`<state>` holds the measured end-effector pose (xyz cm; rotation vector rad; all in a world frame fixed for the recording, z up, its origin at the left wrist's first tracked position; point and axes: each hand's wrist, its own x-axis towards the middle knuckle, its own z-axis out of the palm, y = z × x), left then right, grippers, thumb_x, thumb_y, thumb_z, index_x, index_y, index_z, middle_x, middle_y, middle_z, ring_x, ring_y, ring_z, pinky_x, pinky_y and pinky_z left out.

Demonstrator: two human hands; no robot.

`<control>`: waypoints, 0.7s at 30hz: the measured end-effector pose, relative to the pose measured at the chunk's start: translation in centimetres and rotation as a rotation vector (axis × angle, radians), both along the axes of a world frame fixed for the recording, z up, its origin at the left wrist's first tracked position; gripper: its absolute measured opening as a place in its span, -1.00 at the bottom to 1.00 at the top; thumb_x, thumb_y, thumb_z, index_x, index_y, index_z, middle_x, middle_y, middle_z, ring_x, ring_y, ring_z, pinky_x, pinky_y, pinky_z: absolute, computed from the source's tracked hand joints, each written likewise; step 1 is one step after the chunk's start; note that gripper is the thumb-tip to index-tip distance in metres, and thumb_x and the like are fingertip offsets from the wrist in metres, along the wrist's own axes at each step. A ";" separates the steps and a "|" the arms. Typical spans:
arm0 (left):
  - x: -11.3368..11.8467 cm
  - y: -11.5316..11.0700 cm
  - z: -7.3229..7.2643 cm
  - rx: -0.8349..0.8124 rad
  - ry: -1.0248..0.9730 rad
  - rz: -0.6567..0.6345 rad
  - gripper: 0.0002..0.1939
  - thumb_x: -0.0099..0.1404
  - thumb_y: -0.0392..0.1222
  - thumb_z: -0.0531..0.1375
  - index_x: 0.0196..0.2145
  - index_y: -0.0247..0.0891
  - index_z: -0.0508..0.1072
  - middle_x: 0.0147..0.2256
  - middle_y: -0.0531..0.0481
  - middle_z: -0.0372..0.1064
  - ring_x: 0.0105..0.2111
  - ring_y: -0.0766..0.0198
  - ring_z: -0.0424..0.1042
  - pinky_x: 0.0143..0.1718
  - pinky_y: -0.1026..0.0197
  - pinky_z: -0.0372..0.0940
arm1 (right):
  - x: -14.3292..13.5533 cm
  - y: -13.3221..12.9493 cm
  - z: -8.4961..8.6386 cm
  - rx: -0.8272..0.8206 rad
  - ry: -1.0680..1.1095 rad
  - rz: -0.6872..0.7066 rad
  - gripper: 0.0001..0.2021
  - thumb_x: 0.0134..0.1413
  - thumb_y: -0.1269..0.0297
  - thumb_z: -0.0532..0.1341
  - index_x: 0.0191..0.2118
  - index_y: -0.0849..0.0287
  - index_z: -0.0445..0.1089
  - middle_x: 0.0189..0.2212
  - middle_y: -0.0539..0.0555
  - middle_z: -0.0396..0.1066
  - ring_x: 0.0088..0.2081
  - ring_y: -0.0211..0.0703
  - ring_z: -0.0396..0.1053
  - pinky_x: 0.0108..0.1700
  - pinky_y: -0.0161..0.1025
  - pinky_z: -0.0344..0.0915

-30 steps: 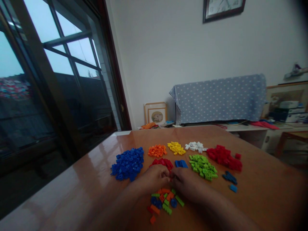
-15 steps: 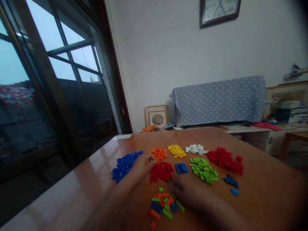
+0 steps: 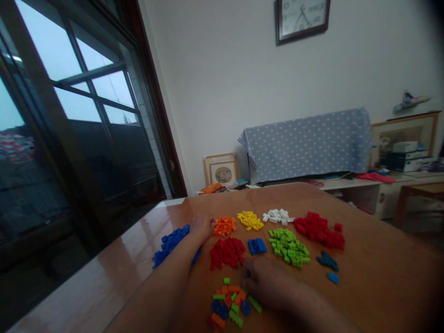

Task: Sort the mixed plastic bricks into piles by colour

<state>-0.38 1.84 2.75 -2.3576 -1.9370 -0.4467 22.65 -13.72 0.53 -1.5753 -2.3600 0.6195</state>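
Note:
My left hand (image 3: 203, 227) reaches over the table between the blue brick pile (image 3: 170, 244) and the orange pile (image 3: 224, 226); its fingertips are beside the orange bricks, and what they hold, if anything, is too small to tell. Curled fingers mark my right hand (image 3: 258, 277), low over the table just right of the near red pile (image 3: 227, 253) and above the mixed orange, green and blue bricks (image 3: 233, 303). Whether it grips something is hidden. Beyond it lie flat blue pieces (image 3: 257, 246) and a lime green pile (image 3: 289, 247).
On the wooden table (image 3: 374, 259) are also yellow bricks (image 3: 250, 220), white bricks (image 3: 277, 216), a far red pile (image 3: 319, 230), and dark blue pieces (image 3: 328, 261) at the right. A cloth-covered object (image 3: 308, 145) stands behind the table.
My left hand has moved forward and slightly left, from beside the near red pile to the left of the orange pile. My right hand stays nearly in place. The view has shifted slightly right.

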 end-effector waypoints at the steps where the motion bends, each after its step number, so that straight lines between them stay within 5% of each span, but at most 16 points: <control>1: 0.2 0.3 -0.3 -0.002 0.005 0.002 -0.85 0.21 -0.24 0.15 -0.35 -0.24 0.53 -0.26 -0.14 0.50 -0.20 0.16 0.41 -0.14 0.21 0.21 | 0.0 0.0 0.0 -0.002 -0.007 -0.003 -0.81 0.07 0.13 0.16 -0.30 0.09 0.45 -0.31 0.08 0.52 -0.30 -0.10 0.45 -0.43 -0.31 0.04; 11: 0.7 1.2 -1.9 0.009 0.009 -0.005 -0.79 0.23 -0.21 0.12 -0.31 -0.22 0.56 -0.21 -0.14 0.51 -0.14 0.12 0.42 -0.07 0.16 0.22 | 0.1 0.0 0.1 -0.013 -0.009 0.002 -0.80 0.07 0.15 0.16 -0.26 0.10 0.45 -0.31 0.07 0.53 -0.32 -0.12 0.42 -0.44 -0.32 0.02; 21: -0.4 -3.9 -0.3 -0.044 -0.117 -0.226 -0.78 0.25 -0.25 0.09 -0.28 -0.22 0.56 -0.26 -0.02 0.51 -0.21 0.23 0.42 -0.14 0.27 0.22 | 0.1 0.1 0.0 0.002 -0.024 0.024 -0.84 0.10 0.29 0.09 -0.28 0.11 0.42 -0.30 0.10 0.50 -0.33 -0.14 0.39 -0.43 -0.31 0.01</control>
